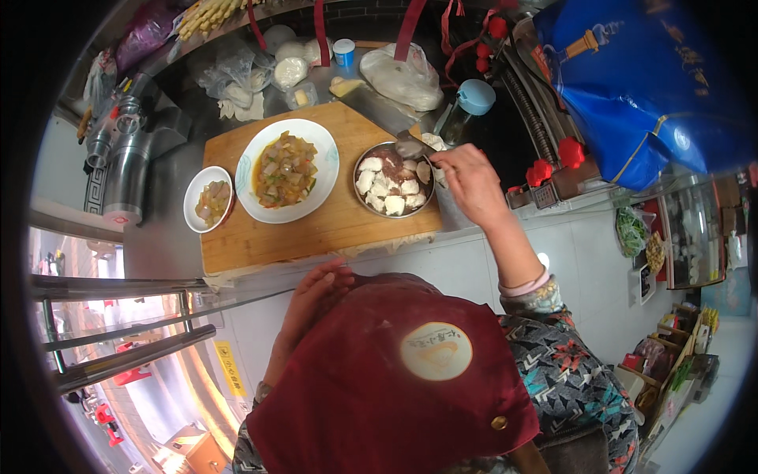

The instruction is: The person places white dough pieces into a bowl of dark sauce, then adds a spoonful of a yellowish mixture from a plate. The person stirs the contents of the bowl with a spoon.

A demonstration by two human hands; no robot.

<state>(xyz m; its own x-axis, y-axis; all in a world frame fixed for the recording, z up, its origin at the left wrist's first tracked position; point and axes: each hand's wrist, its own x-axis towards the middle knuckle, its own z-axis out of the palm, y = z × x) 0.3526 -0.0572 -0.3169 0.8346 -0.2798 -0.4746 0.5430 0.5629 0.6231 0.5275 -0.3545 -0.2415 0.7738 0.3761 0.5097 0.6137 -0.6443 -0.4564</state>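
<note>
My right hand [469, 182] grips the handle of a metal spoon [410, 147], whose bowl is over the upper right of a round metal bowl [395, 214]. That bowl contains white chunks [379, 188] and a reddish-brown mass. My left hand [317, 291] holds nothing visible, fingers apart, below the front edge of a wooden board [331, 237]. On the board stands a large white dish [244, 183] of diced, sauced food. A small white bowl [188, 204] of similar pieces stands at the board's left edge.
Behind the board lie plastic bags [402, 77], a blue-and-white tub [343, 53] and a small clear container [301, 96]. A jar with a light-blue lid [475, 98] stands at the right. A metal machine [127, 172] stands left, a large blue bag [639, 89] upper right.
</note>
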